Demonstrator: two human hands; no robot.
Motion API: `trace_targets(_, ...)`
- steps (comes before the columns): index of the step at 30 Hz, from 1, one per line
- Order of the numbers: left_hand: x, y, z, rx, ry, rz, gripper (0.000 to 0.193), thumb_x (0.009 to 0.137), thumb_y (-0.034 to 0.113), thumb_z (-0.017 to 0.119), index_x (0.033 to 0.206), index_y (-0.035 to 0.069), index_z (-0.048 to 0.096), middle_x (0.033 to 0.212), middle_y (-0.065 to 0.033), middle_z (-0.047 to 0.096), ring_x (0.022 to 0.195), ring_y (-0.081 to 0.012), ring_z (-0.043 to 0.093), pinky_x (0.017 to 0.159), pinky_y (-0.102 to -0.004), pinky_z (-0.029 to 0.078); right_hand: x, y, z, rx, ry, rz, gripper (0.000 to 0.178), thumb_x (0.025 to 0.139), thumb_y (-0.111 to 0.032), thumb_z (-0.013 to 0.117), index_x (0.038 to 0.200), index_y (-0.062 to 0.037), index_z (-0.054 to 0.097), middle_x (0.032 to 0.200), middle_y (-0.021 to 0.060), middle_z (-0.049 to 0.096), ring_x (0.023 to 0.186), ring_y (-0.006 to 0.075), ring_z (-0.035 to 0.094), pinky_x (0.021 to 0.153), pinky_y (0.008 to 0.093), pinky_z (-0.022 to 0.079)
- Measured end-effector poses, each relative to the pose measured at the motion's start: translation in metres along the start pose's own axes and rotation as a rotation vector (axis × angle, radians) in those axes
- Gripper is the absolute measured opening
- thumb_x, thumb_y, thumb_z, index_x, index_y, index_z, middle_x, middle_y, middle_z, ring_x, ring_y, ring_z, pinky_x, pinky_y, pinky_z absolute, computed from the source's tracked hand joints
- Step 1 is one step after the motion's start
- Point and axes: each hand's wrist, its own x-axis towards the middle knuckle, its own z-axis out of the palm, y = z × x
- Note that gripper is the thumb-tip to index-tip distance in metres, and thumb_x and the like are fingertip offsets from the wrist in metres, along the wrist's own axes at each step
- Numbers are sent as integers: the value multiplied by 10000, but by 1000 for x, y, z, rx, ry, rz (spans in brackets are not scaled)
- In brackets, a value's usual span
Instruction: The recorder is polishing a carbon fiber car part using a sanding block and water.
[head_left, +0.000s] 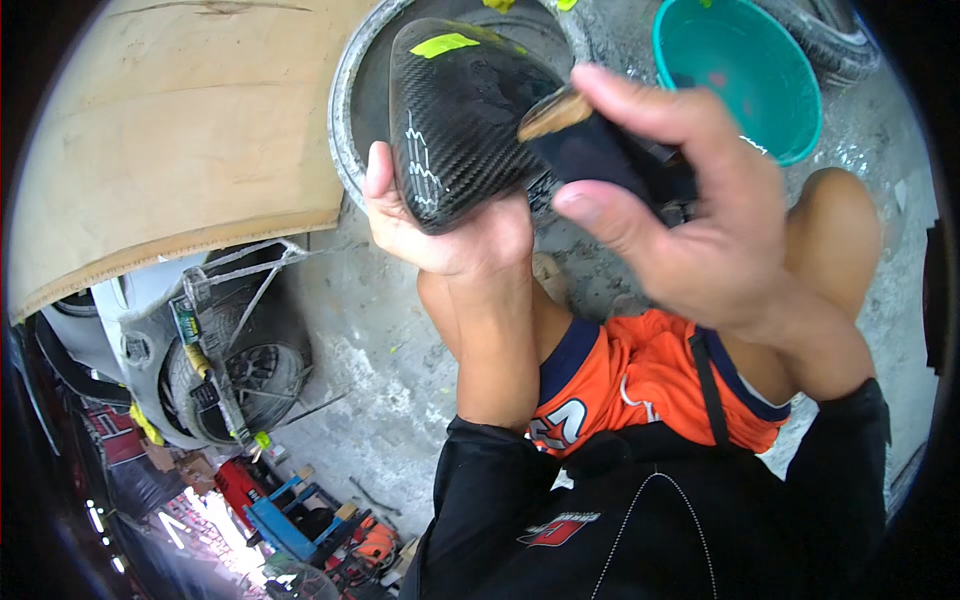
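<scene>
My left hand (465, 238) cradles a glossy black carbon-fibre shell (465, 125), shaped like a car mirror cover, from below with the thumb along its left side. A yellow-green tape piece (443, 45) sticks to its upper end, and pale reflections show on its lower left. My right hand (715, 205) pinches a folded black sheet with a tan-brown end, which looks like sandpaper (605, 158), between thumb and fingers. That end is at the shell's right edge; whether they touch I cannot tell. Behind the shell is a round grey-rimmed basin (338, 110), partly hidden.
A teal basin (812, 110) stands at the upper right, beside a tyre (835, 50). A large tan board (170, 130) covers the upper left. Below it are a metal stand (215, 365) and a wheel (265, 375). Blue equipment (285, 520) and an orange tool (375, 543) lie lower left.
</scene>
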Motion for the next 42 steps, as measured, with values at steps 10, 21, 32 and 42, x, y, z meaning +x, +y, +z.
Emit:
trace_targets(10,13,-29,2,-92,-48,79,539,942,355,471,1270,-47,617,1224,-172,688,1127,-307,669,1024,-445,507,4,16,41,137,215,85,317,901,-90,736,1167,74,684,1032,150,746,913,152,701,835,298,559)
trace_targets(21,14,-32,4,-113,51,27,580,910,399,457,1265,-27,627,1198,-179,697,1113,-337,673,1019,-459,518,-3,15,41,159,175,155,384,866,-90,788,1211,48,692,1095,185,731,994,169,692,863,323,548)
trace_targets(32,4,9,-13,-348,-216,-273,657,962,494,462,1353,-16,599,1310,-176,665,1200,-368,622,1090,-510,448,14,-1,-32,76,-439,-16,498,787,-87,812,1259,12,687,1002,138,719,930,222,712,856,294,533)
trace_targets(42,-14,1,-10,-221,-153,-171,652,969,505,450,1311,-22,620,1264,-186,684,1148,-353,658,1060,-492,477,9,-8,-34,-86,-846,134,1051,794,-201,770,1630,-43,152,1208,241,681,814,400,699,687,461,547)
